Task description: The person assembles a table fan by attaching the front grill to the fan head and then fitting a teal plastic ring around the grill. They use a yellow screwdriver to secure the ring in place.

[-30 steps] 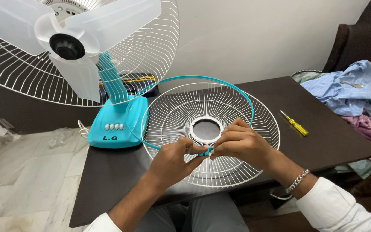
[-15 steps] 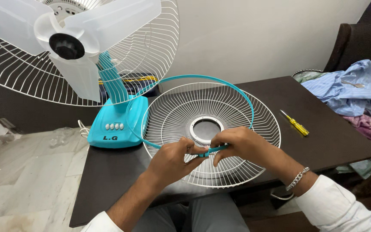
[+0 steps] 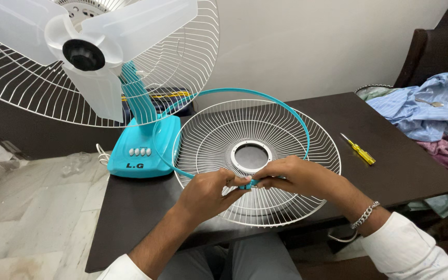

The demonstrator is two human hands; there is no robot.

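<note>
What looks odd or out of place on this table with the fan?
The fan stands with its blades bare: its white front grille lies flat on the dark table. A teal rim band arcs loosely above the grille, its ends pinched together by the left hand and right hand. A yellow screwdriver lies nearby.

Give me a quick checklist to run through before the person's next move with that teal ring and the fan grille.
1. Both hands on the ring's joint: left hand and right hand pinch it: ok.
2. Teal ring seated around white grille: far side lifted: not ok.
3. Grille flat on table: ok.
4. Yellow screwdriver near the right hand: ok.
5. Joint closed: hidden by fingers: cannot tell.
</note>
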